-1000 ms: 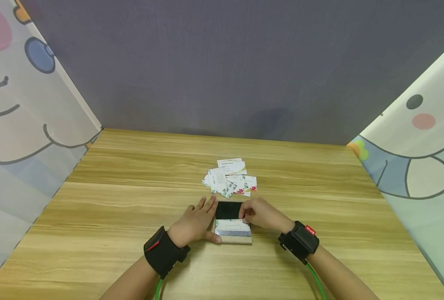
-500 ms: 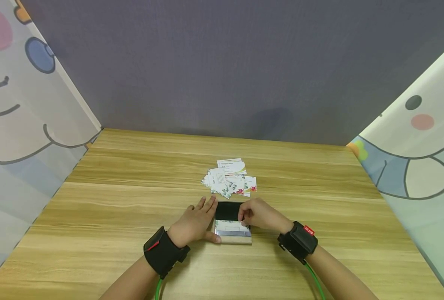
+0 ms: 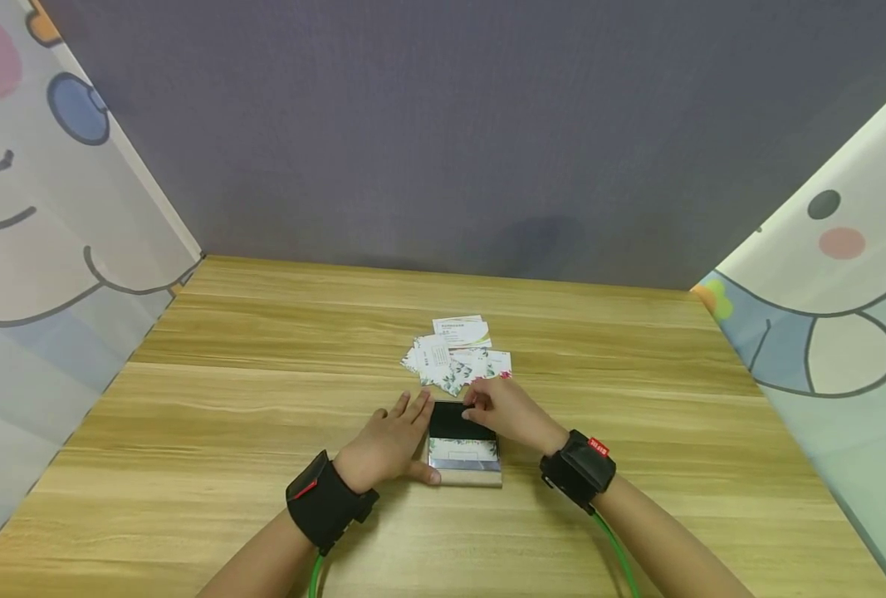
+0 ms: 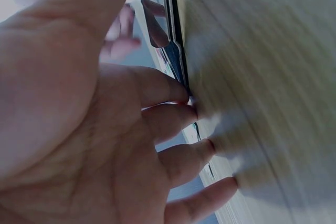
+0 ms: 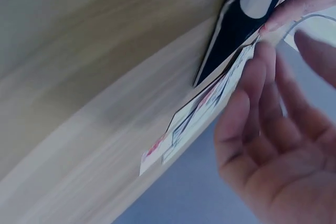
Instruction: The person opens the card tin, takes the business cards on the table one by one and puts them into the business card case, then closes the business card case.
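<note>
A flat card holder (image 3: 471,479) with a black inner face lies on the table, and a floral-edged card (image 3: 462,449) sits in its lower pocket. My left hand (image 3: 384,447) rests along the holder's left side, fingers spread on the wood and thumb at the lower corner. In the left wrist view its fingertips (image 4: 203,148) meet the table beside the holder's edge. Over the holder's black upper part is my right hand (image 3: 511,413), fingers bent. The right wrist view shows that hand (image 5: 278,145) with loosely curved fingers and nothing between them, near the cards.
Just beyond the holder, several business cards (image 3: 433,355) overlap in a loose pile, some with leaf or red flower prints. A grey partition (image 3: 443,141) stands along the table's far edge. Cartoon-printed panels (image 3: 839,324) flank both sides. Green cables (image 3: 616,548) trail from the wrist bands.
My right hand has left the card in the holder's pocket and moved up and left toward the loose cards, now covering their lower edge. The left hand has stayed in place.
</note>
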Demonstrator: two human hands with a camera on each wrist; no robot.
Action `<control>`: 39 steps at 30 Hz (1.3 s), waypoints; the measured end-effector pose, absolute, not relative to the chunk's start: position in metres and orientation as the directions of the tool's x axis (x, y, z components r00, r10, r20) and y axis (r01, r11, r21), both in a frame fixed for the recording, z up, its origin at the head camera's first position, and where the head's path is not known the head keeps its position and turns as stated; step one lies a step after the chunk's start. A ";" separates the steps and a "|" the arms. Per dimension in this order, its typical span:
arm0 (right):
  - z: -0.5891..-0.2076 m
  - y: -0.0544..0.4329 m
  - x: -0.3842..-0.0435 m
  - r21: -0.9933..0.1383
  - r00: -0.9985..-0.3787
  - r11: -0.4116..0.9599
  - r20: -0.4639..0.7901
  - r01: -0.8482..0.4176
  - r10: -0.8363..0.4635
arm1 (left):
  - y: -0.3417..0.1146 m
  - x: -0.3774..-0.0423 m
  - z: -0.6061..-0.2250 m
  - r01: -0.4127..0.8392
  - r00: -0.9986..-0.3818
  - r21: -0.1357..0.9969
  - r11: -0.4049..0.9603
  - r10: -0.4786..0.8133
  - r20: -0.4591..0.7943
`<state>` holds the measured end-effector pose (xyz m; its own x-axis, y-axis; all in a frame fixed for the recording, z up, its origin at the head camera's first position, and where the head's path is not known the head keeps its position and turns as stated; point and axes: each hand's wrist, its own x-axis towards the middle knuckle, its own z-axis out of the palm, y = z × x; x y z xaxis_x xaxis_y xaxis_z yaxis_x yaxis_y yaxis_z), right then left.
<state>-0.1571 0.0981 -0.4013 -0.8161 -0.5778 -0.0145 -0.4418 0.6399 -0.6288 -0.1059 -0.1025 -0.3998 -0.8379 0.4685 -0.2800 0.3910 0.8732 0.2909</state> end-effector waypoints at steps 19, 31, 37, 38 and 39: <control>-0.411 0.058 -0.186 -0.365 -0.895 0.837 -0.021 -0.408 -0.446 | -0.102 -0.107 -0.399 0.397 -0.834 0.279 0.875 0.470 -0.290; -0.414 0.066 -0.191 -0.347 -0.923 0.863 0.020 -0.366 -0.384 | -0.103 -0.107 -0.399 0.392 -0.835 0.279 0.876 0.467 -0.291; -0.417 0.066 -0.192 -0.302 -0.944 0.896 0.043 -0.325 -0.327 | -0.102 -0.106 -0.399 0.402 -0.834 0.276 0.873 0.473 -0.283; -0.417 0.066 -0.192 -0.288 -0.945 0.901 0.050 -0.324 -0.324 | -0.102 -0.106 -0.398 0.402 -0.834 0.276 0.873 0.473 -0.283; -0.418 0.066 -0.193 -0.276 -0.945 0.904 0.055 -0.326 -0.323 | -0.102 -0.106 -0.398 0.401 -0.834 0.277 0.873 0.473 -0.283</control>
